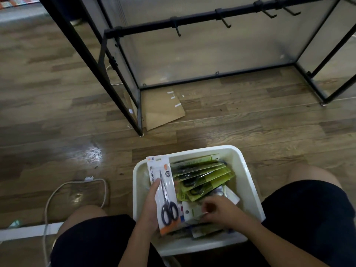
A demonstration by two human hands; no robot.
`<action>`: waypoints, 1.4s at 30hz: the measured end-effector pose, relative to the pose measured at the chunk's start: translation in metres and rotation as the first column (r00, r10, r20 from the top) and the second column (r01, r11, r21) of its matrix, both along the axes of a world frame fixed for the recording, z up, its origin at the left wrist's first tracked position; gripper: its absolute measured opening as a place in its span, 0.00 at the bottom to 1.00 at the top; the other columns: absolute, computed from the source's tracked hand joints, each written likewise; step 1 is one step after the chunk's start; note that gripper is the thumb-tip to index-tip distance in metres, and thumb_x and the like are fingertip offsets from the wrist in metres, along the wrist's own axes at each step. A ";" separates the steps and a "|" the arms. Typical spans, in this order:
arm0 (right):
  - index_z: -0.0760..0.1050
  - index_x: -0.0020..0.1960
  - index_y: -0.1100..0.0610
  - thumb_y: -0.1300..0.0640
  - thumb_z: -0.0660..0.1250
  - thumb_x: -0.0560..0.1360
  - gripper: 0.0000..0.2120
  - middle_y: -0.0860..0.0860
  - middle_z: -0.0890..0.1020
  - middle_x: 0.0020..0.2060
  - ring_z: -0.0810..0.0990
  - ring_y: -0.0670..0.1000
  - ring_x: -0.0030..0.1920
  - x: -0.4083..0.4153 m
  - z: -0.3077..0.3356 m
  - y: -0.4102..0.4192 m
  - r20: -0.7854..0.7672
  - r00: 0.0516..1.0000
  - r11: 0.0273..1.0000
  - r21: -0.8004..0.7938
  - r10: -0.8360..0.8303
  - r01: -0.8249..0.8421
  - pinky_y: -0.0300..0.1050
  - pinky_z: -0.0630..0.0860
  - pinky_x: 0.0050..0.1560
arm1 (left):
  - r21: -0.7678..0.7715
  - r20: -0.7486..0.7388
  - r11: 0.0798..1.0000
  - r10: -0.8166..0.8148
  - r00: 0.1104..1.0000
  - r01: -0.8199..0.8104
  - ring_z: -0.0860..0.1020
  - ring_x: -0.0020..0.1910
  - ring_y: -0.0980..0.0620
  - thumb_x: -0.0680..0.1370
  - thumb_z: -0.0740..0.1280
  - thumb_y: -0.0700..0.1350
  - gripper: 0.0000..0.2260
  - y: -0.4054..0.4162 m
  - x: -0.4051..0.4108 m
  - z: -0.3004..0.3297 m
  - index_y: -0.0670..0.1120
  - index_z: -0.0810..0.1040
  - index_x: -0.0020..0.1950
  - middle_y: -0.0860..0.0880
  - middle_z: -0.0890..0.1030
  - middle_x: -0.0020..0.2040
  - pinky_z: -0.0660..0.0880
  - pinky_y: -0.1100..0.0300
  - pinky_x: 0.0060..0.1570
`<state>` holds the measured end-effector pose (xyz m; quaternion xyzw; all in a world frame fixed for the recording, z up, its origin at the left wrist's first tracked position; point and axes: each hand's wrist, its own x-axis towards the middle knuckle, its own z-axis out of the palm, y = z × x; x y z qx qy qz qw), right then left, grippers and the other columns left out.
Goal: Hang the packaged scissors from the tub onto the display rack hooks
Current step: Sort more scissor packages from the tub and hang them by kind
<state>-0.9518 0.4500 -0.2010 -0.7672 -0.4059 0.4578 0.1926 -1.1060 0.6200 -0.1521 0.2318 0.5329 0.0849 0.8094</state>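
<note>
hooks (225, 22): all 4 visible ones bare
tub (248, 182): holds many packs
left hand (152, 207): grips white scissors pack (163, 191)
right hand (221, 211): pinches another pack (192, 211)

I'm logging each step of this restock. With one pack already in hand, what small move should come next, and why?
Probably lift the white-and-orange scissors pack, held in the left hand, toward a bare hook. The right hand is in the tub among other packs.

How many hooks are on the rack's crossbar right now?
4, all empty: one near the bar's left end, one mid-bar, two close together at right. More may lie off-frame.
</note>
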 end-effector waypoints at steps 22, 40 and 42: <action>0.85 0.45 0.57 0.57 0.80 0.72 0.06 0.51 0.86 0.37 0.79 0.46 0.34 0.023 0.064 0.084 -0.473 0.648 0.644 0.198 -0.597 0.739 0.39 0.76 0.34 | 0.142 -0.022 0.827 -0.546 0.837 0.544 0.86 0.59 0.40 0.74 0.78 0.50 0.23 -0.004 -0.015 -0.013 0.42 0.82 0.66 0.40 0.87 0.60 0.82 0.46 0.61; 0.76 0.52 0.61 0.59 0.72 0.80 0.07 0.60 0.83 0.49 0.84 0.57 0.52 0.005 0.005 0.048 -0.519 0.095 0.312 -0.348 -0.849 0.884 0.46 0.80 0.52 | 0.139 -0.162 0.948 -0.262 0.951 0.285 0.87 0.56 0.39 0.78 0.73 0.33 0.16 -0.001 -0.033 -0.045 0.43 0.81 0.66 0.42 0.88 0.56 0.82 0.41 0.57; 0.76 0.55 0.61 0.59 0.72 0.80 0.08 0.60 0.83 0.48 0.83 0.57 0.51 0.010 0.004 0.056 -0.534 0.002 0.254 -0.399 -0.845 0.881 0.48 0.80 0.57 | 0.121 -0.153 0.964 -0.219 0.964 0.239 0.87 0.56 0.39 0.78 0.73 0.33 0.16 -0.002 -0.034 -0.044 0.43 0.82 0.65 0.41 0.89 0.56 0.82 0.41 0.56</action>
